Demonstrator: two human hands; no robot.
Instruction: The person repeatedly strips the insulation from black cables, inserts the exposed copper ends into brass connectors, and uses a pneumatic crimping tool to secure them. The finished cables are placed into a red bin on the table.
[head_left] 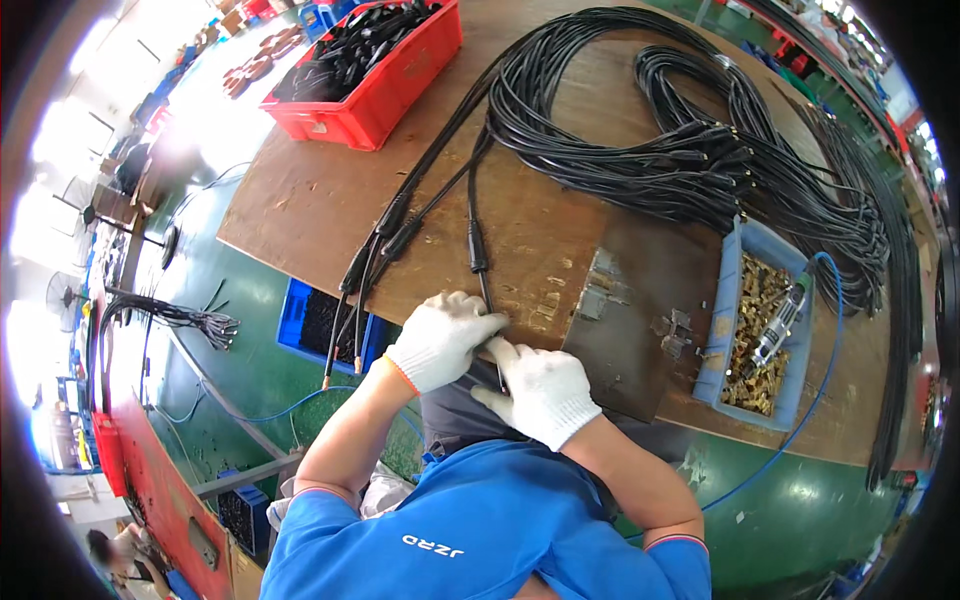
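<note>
Both my hands wear white knitted gloves and meet at the near edge of the wooden table. My left hand (443, 340) is closed around a black cable (486, 290) just below its thick black sleeve (477, 246). Against the left thumb, my right hand (545, 392) closes its fingers on the lower end of the same cable; the gloves partly hide that end. Left of my hands, several more sleeved black cables (375, 262) hang over the table edge, with copper-coloured tips (327, 381) showing. The cables run back to a large looped black bundle (560, 150).
At the right, a blue bin (708, 375) holds brass fittings (752, 385), and a hand-held air tool (780, 328) with a blue hose (838, 300) lies on them. A red crate (385, 115) of black parts stands far left. Below the edge sits a blue crate (290, 318).
</note>
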